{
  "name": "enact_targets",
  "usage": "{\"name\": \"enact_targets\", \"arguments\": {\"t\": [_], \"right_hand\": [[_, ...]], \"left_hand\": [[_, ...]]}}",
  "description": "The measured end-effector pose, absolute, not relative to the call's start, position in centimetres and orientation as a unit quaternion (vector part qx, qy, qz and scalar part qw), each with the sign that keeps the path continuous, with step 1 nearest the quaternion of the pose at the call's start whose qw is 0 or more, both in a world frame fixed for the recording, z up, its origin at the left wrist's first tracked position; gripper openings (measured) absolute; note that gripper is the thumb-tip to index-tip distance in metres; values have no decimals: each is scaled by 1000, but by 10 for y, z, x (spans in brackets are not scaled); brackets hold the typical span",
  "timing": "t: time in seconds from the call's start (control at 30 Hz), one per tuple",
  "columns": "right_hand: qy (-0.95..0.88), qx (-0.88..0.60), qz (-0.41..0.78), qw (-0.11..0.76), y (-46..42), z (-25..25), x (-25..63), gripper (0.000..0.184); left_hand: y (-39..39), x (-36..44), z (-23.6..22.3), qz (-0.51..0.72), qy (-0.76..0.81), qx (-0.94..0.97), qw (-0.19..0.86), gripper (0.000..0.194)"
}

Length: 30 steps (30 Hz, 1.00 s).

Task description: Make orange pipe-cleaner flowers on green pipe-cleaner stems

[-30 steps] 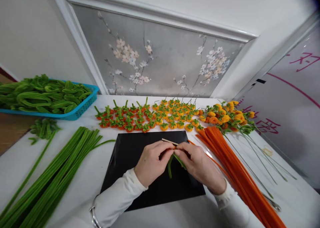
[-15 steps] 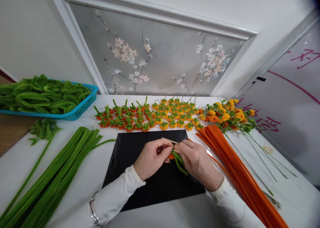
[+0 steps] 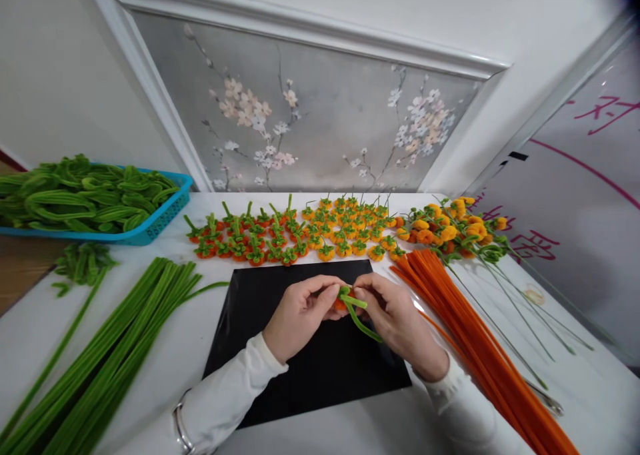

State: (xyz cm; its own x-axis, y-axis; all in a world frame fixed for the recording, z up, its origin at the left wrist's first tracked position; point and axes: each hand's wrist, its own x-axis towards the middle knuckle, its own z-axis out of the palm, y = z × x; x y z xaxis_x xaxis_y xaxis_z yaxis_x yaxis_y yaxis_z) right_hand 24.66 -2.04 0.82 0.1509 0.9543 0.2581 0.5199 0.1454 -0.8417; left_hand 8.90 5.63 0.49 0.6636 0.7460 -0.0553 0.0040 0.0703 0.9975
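Over a black mat [image 3: 280, 382], my left hand [image 3: 300, 315] pinches a small orange pipe-cleaner persimmon [image 3: 340, 304] with a green top. Two green pipe-cleaner ends [image 3: 363, 323] stick out of its top; one is short and straight, the other curves down toward the right. My right hand [image 3: 397, 318] is closed against the persimmon's right side. A pale sliver of a thin stick [image 3: 349, 286] shows by its fingertips; the rest is hidden. The persimmon's underside is covered by my left fingers.
Rows of finished orange and yellow persimmons [image 3: 327, 252] line the back. Green pipe cleaners [image 3: 115, 348] lie left, orange ones [image 3: 460, 328] right. A blue basket [image 3: 165, 212] of green loops stands back left; wired yellow-orange pieces [image 3: 450, 232] lie back right, scissors [image 3: 547, 398] front right.
My hands have turned the persimmon so its green top faces me. The thin stick, plainly visible before, is now mostly hidden. My right fingers have drawn back slightly to the right.
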Motion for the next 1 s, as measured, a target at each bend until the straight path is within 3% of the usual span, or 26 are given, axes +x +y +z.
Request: {"name": "enact_targets", "arguments": {"t": [0.13,0.3,0.37,0.6,0.77,0.87,1.0], "right_hand": [[-605,-613,237,449,-22,11,246,19],[-574,-599,348,437,-24,14,246,8],[-603,-610,308,412,-24,15,245,4],[-668,-634,178,346,-23,10,243,15],[-670,-647,148,333,-24,4,237,11],[-636,-650,194,370,-23,2,234,15],[-471,-609,414,486,-21,3,231,18]], "left_hand": [[57,90,3,304,291,637,646,20],[57,90,4,325,296,637,633,20],[58,90,5,319,300,634,638,20],[60,90,-3,313,309,635,636,18],[58,93,-6,316,304,642,628,11],[57,94,-4,306,300,634,644,9],[57,94,-1,299,305,610,667,12]]}}
